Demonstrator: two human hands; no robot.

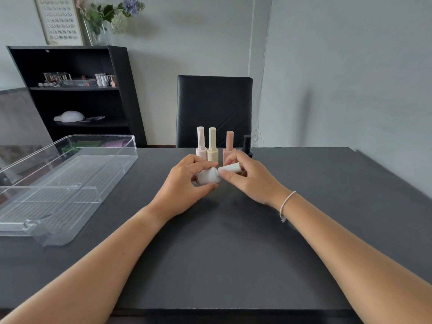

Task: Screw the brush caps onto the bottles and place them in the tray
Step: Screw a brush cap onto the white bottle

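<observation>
Dark grey desk [210, 253] fills the near view. Above its middle, my left hand [184, 185] has its fingers wrapped round a white bottle [208, 176] lying on its side, while my right hand [247, 178] pinches the white brush cap [230, 168] at the bottle's neck. Just behind them stand pale pink [201, 143], cream [212, 145], peach [229, 147] and black [247, 143] capped bottles. On the left, a clear tray [70, 183] rests on the desk

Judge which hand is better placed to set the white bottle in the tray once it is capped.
Left, probably: the left hand already grips the white bottle, and the clear tray lies on its side.
</observation>
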